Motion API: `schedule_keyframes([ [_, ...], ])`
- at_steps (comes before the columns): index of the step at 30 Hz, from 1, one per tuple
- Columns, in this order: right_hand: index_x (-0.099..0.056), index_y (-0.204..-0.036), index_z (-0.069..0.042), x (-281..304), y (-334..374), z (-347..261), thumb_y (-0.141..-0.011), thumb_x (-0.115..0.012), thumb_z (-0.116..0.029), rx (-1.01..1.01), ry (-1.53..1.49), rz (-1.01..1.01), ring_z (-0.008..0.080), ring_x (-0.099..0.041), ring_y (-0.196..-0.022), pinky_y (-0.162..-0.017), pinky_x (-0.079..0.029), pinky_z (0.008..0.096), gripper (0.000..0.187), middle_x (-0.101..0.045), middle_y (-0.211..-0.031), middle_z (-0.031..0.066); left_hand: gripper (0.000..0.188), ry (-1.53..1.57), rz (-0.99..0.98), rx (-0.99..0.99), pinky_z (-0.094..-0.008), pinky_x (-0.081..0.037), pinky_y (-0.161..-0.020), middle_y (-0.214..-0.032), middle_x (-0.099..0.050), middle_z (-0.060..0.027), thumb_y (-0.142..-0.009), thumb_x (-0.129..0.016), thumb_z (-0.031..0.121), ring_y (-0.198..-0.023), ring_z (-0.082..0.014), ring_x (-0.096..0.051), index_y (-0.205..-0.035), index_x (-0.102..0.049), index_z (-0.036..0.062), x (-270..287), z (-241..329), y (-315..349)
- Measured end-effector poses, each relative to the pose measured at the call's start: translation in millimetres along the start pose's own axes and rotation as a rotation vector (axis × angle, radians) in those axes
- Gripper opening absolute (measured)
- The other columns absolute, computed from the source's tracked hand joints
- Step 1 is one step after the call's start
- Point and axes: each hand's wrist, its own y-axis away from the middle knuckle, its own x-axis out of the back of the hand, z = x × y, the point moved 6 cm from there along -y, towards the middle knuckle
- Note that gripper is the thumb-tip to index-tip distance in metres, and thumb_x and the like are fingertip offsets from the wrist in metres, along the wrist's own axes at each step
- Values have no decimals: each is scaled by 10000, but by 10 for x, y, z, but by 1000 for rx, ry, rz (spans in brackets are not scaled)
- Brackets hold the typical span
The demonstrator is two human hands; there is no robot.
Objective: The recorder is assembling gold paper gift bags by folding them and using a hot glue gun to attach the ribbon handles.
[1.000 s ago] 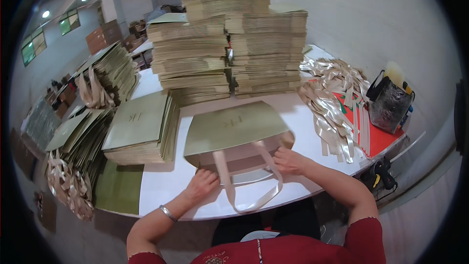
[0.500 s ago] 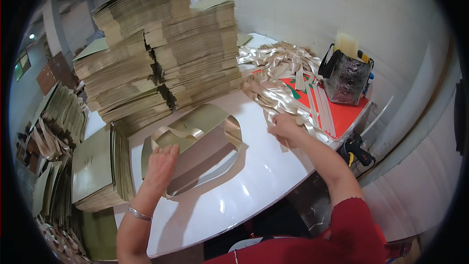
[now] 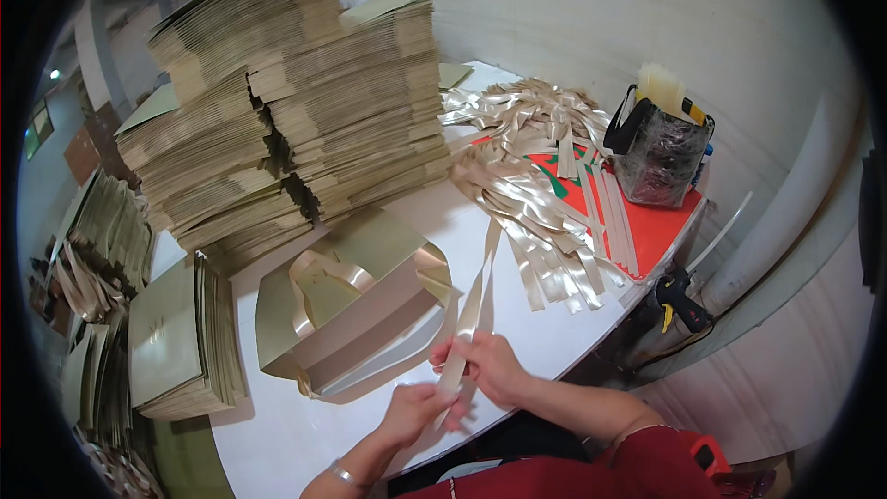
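Observation:
Near the front edge of the table, both of my hands are closed on one cream satin ribbon [image 3: 472,306]. My right hand [image 3: 492,370] pinches it partway along, while my left hand [image 3: 411,414] grips it close to its lower end. The ribbon's far part rises toward the ribbon pile. Just left of my hands lies an olive-green paper bag [image 3: 277,324], its mouth open and showing a pale inside. A looped ribbon handle [image 3: 301,294] is on its upper panel, and another ribbon strip curves along its near edge.
Tall stacks of flat folded bags [image 3: 360,102] stand at the back left; a smaller stack [image 3: 168,337] is nearer. A ribbon pile [image 3: 527,203] covers the back right, partly over a red sheet [image 3: 661,237]. Beyond are a plastic-wrapped container [image 3: 654,152] and a glue gun [image 3: 682,300].
My left hand has let go of the bag's handle and moved right. My right hand has drawn a ribbon from the pile toward me, and both hands now hold it.

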Motion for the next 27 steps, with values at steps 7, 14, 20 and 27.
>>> schedule_keyframes([
  [7, -442, -1060, 37, 791, -792, -840, -919, -490, -81, 131, -189, 359, 289, -637, -833, -735, -558, 410, 190, -599, -974, 206, 222, 180, 71, 309, -261, -517, -609, -800, -662, -99, -824, -655, 129, -666, -166, -634, -960, -625, -44, 851, -661, 1633],
  [14, -432, -1170, 36, 880, -662, -504, -952, -468, -152, 146, -214, 580, 264, -624, -871, -733, -538, 364, 290, -580, -1001, 171, 291, 261, 1111, 26, -289, -540, -628, -887, -658, -178, -860, -621, 146, -720, -237, -650, -1044, -581, -76, 1665, -1102, 2313],
  [20, -493, -1128, -52, 855, -306, -285, -938, -514, -203, 41, -179, 282, 193, -595, -758, -669, -522, 306, 243, -582, -943, 95, 235, 1678, 785, -715, -216, -407, -462, -736, -553, -25, -917, -577, 285, -503, -89, -457, -852, -560, 59, 2255, -1655, 2290],
  [27, -530, -1006, -21, 376, -146, -284, -926, -537, -183, 60, 88, 193, 194, -625, -821, -696, -533, 314, 180, -610, -944, 118, 129, -1104, 1239, -836, -270, -420, -536, -786, -609, -68, -760, -723, 100, -598, -162, -529, -812, -611, 60, 985, 123, 1504],
])
